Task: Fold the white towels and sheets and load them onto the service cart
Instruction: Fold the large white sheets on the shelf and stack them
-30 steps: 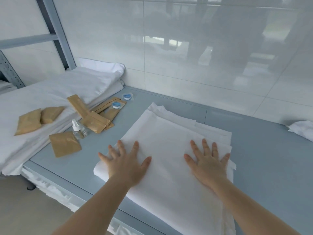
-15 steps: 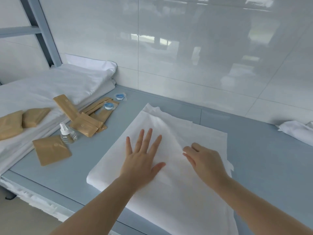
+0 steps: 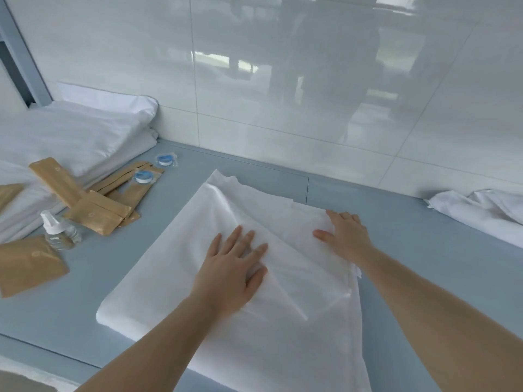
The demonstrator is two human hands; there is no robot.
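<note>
Your left hand [image 3: 230, 265] lies flat on the middle of the folded white sheet [image 3: 181, 261], fingers spread and straight, pressing the cloth down. Your right hand [image 3: 343, 236] rests on the sheet's right side, farther from you, its fingers reaching over toward the far right edge; whether they pinch the cloth you cannot tell from here. The sheet itself sits on the grey-blue table [image 3: 424, 256], its near end hanging past the near edge. To the left, near the sheet, stand a small clear spray bottle [image 3: 58, 232] and several tan paper packets [image 3: 96, 213]. Farther left, a stack of white linen [image 3: 76, 137] lies against the tiled wall [image 3: 283, 80]. At the far right lies another crumpled white cloth [image 3: 478, 210].
</note>
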